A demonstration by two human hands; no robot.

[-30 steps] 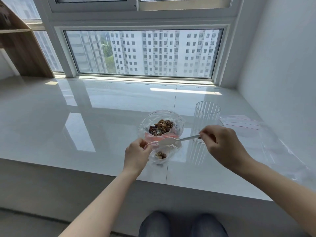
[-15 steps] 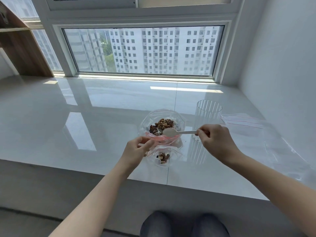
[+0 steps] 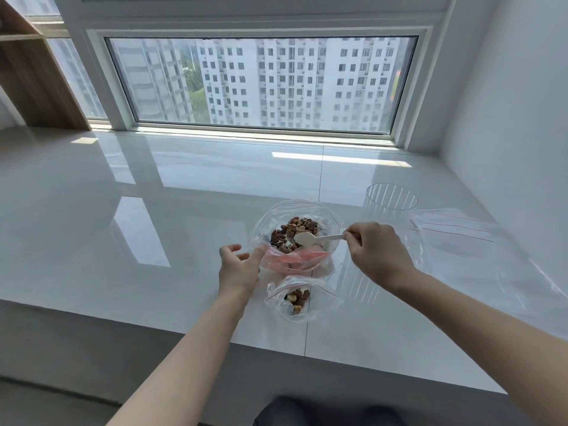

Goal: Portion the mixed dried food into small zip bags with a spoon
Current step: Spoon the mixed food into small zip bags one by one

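Starting from the left, the glossy white bench point(image 3: 153, 210) reflects the window, and a wooden shelf point(image 3: 27, 75) stands in the far corner. The left hand point(image 3: 238, 267) has its fingers loosely spread and holds nothing; its fingertips are at the left rim of the large bag point(image 3: 267, 222). This bag is thin clear film with its mouth rolled wide, and the mixed dried food point(image 3: 293, 233) lies inside as brown, lumpy pieces. Just in front of it the small zip bag point(image 3: 296, 301) lies on the bench with a few pieces inside and a red zip line. It looks very light, soft and slippery, so I think it is best pinched at the stiffer zip edge. The right hand point(image 3: 373, 250) pinches the handle of a pale spoon point(image 3: 307, 238), whose bowl hovers over the food. Further right stand a ribbed clear cup point(image 3: 392, 201) and flat spare bags point(image 3: 461, 229).
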